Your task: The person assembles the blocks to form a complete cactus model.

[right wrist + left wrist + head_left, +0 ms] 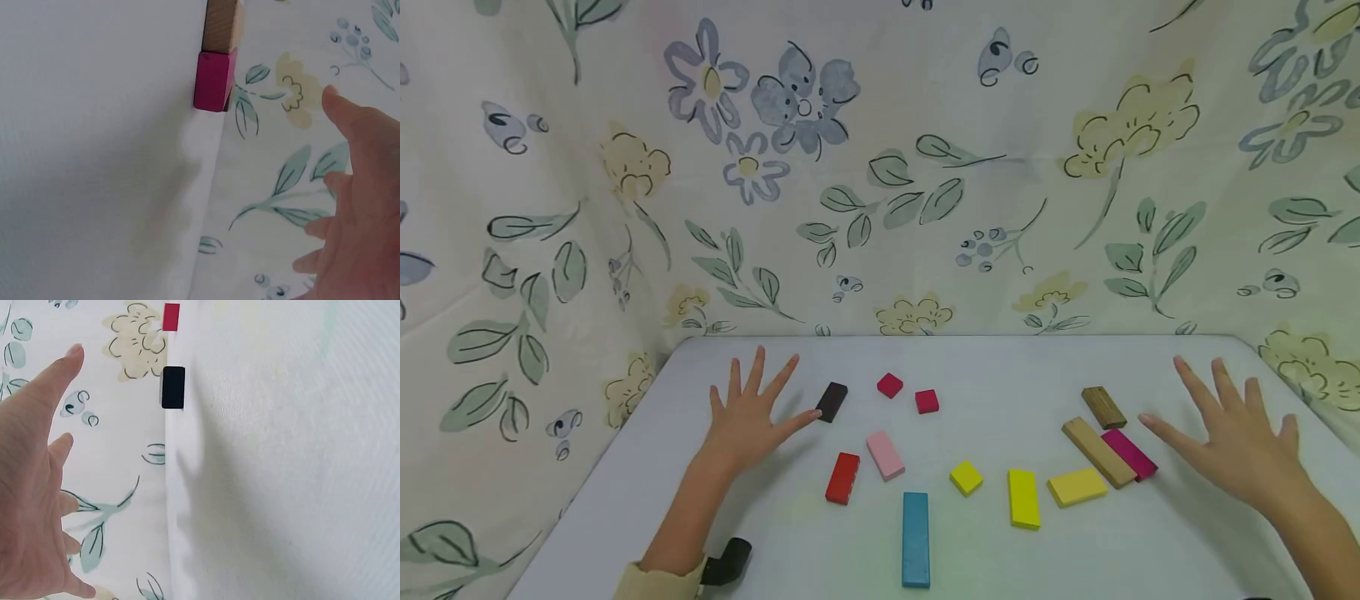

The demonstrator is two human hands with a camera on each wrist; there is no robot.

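My left hand is held over the left part of the table with its fingers spread, and its thumb tip overlaps a black block in the head view. On the other side my right hand is spread the same way, nothing in it. Nearest to its thumb are a magenta block, a long tan wooden block and a short brown wooden block. The right wrist view shows the magenta block apart from the fingers. In the left wrist view the black block is clear of the hand.
Between the hands lie a red block, a pink block, two small crimson blocks, a blue block, a yellow cube and two longer yellow blocks. A flowered curtain hangs behind the white table.
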